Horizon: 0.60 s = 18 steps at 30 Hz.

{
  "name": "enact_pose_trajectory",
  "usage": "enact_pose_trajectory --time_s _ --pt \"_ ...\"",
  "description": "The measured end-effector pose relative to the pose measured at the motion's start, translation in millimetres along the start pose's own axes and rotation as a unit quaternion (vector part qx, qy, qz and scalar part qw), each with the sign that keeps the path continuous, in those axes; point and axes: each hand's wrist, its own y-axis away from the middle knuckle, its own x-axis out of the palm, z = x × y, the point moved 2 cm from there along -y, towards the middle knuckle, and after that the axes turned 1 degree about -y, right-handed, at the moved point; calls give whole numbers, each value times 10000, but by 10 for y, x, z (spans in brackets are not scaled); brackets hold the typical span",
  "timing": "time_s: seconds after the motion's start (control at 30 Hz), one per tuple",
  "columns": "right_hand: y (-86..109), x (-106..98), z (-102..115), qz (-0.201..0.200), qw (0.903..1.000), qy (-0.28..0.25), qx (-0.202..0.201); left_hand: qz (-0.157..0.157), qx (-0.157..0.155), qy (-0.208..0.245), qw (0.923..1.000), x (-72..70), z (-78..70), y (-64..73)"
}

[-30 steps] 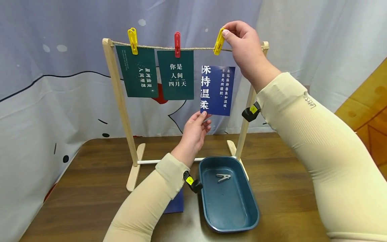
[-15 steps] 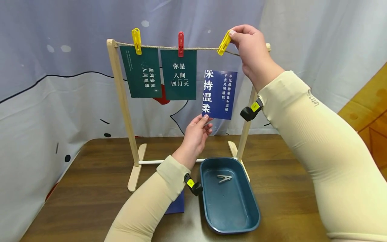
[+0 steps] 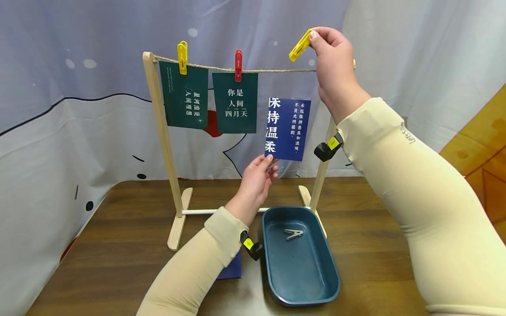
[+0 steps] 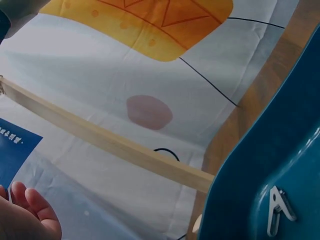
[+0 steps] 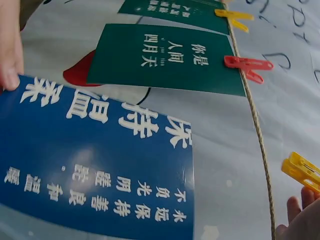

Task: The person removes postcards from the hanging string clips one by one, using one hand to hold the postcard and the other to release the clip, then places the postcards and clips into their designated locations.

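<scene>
Blue card [image 3: 288, 129]: hanging it on the rope [image 3: 276, 71] is apparently the step in hand; it is sitting below the rope, not touching it, just beside the nearer green card [image 3: 235, 105].
Left hand [image 3: 256, 177]: its fingers are pinching the blue card near its lower left corner.
Right hand [image 3: 336, 57]: its fingers are closing on the handle end of the yellow clip [image 3: 300, 45]; whether they are squeezing its mouth apart, I cannot tell.
Card to rope: the next move is probably calling for raising the card's top edge, then clipping both together.
Clip's change: it is hovering above the rope, no longer touching it as half a second ago.
Rope's change: it is running straighter, without the earlier dip beside the clip.
</scene>
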Motion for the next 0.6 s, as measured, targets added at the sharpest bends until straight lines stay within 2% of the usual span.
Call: enact_pose_trajectory --time_s 0.1,0.3,0.47,0.6 --pt "75 -13 6 111 9991 232 -338 -44 -54 -103 9999 -34 30 26" --pt "224 -56 -48 267 9969 121 -736 -81 -115 -168 9998 -133 89 77" --pt "444 -206 -183 390 9930 282 -1079 -49 -111 -54 9999 -243 149 149" --pt "668 -351 -345 581 9882 566 -1298 -49 -130 -220 9997 -396 212 221"
